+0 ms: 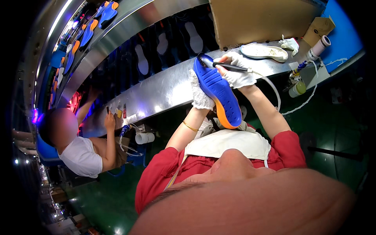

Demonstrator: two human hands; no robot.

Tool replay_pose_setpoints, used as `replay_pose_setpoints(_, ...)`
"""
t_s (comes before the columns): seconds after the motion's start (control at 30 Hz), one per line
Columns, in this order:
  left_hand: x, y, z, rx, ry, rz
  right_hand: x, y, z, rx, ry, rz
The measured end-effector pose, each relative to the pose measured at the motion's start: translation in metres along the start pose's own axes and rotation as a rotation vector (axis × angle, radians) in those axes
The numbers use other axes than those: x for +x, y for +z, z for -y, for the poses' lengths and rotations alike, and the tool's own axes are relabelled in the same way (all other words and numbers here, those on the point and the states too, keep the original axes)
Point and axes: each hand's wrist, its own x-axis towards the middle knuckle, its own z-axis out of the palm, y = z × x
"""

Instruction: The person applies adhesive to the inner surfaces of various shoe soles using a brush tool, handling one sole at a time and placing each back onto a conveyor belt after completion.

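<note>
A blue insole with an orange heel [219, 92] is held up over my lap, toe end pointing away from me. My left hand [199, 92], in a white cotton glove, grips the insole along its left edge. My right hand [237, 70], also gloved in white, holds a thin black pen-like tool [229, 66] with a white hose trailing from it. The tool's tip rests at the toe end of the insole.
A shiny metal bench [164, 88] runs in front of me, with a conveyor of white insoles behind. A white shoe sole [264, 51], a spare glove [290, 44], a cardboard box [262, 19] and a roll [319, 47] sit to the right. Another person [84, 150] works at my left.
</note>
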Motion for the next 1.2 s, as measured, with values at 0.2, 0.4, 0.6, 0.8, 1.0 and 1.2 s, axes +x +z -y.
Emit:
replay_pose_setpoints(0.2, -0.005, -0.005, -0.001, -0.002, 0.013, -0.33, -0.019, -0.008, 0.01, 0.159, 0.245, 0.221)
replay_pose_setpoints(0.4, -0.005, -0.013, -0.016, 0.238, 0.051, -0.357, -0.028, 0.005, 0.021, -0.092, -0.151, 0.199)
replay_pose_setpoints(0.6, -0.004, -0.003, -0.027, 0.219, -0.058, -0.249, -0.04, -0.007, -0.021, 0.147, 0.084, 0.206)
replay_pose_setpoints(0.8, -0.015, 0.002, -0.018, 0.393, -0.025, -0.375, -0.064, -0.009, 0.001, 0.115, 0.039, 0.329)
replay_pose_setpoints(1.0, -0.049, -0.019, 0.004, 0.273, -0.217, -0.243, -0.069, -0.052, -0.014, 0.154, 0.293, 0.196)
replay_pose_setpoints(1.2, -0.024, -0.017, 0.003, 0.181, -0.231, -0.159, -0.058, -0.045, 0.01, 0.219, 0.303, 0.337)
